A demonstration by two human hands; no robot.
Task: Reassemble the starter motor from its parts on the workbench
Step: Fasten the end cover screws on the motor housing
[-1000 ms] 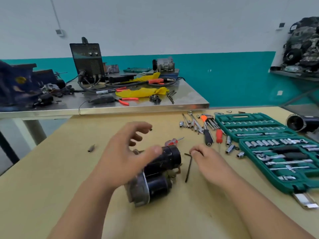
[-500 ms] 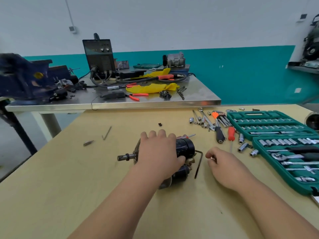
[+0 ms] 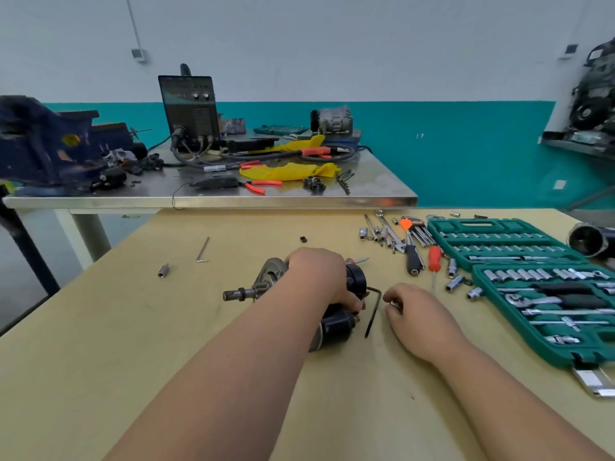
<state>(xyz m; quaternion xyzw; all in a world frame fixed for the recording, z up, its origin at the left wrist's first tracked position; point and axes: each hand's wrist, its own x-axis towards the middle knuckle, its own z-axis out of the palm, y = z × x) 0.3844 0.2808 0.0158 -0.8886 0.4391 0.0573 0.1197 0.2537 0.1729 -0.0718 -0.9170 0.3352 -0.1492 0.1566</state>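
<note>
The black starter motor lies on its side on the tan workbench, its steel shaft sticking out to the left. My left hand grips the motor body from above, fingers curled over its far side. A black hex key lies just right of the motor. My right hand rests on the bench beside that key, fingers curled round a small shiny metal part that is mostly hidden.
An open green socket set fills the right side. Loose sockets, screwdrivers and hex keys lie behind my right hand. A small socket and a hex key lie at the left. A steel table with a welder stands behind.
My left hand came down from above the motor and now grips it; the motor has turned so its shaft points left. My right hand stayed by the hex key.
</note>
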